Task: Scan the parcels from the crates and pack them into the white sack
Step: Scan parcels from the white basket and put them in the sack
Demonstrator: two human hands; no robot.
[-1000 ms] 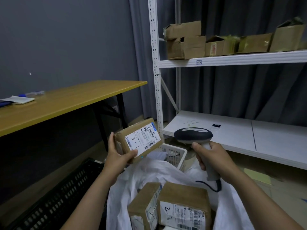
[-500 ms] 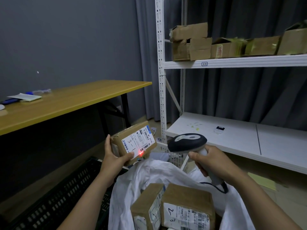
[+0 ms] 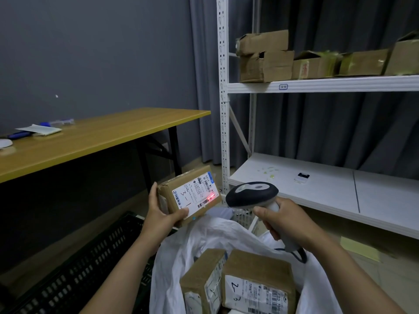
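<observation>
a: status?
b: white sack (image 3: 179,252) is open right below both hands. black crate (image 3: 74,279) sits low on its left. two boxes (image 3: 258,277) are in the sack, labels showing.
a: the one in play?
b: parcel (image 3: 179,189) is up in the air over the sack's far rim, face tilted toward the scanner (image 3: 251,193). scanner head is aimed left at it, near but not touching.
a: hands?
b: left hand (image 3: 158,218) grips the parcel by its near-left end. right hand (image 3: 288,220) is wrapped round the scanner grip.
a: aim?
b: thumb lies at the lower corner of the label (image 3: 195,197). barcode (image 3: 203,202) runs along the label's lower right. red dot (image 3: 212,196) lands just above the bars, at the label's right edge. looks marginal to me.
a: fix?
b: i'd dip the scanner nose a touch, or tip the parcel up, so the beam crosses every bar. hold the label square to the beam, thumb off the code. can't tell whether a read has registered, so wait for the confirm, then lower it in beside the other two.
</observation>
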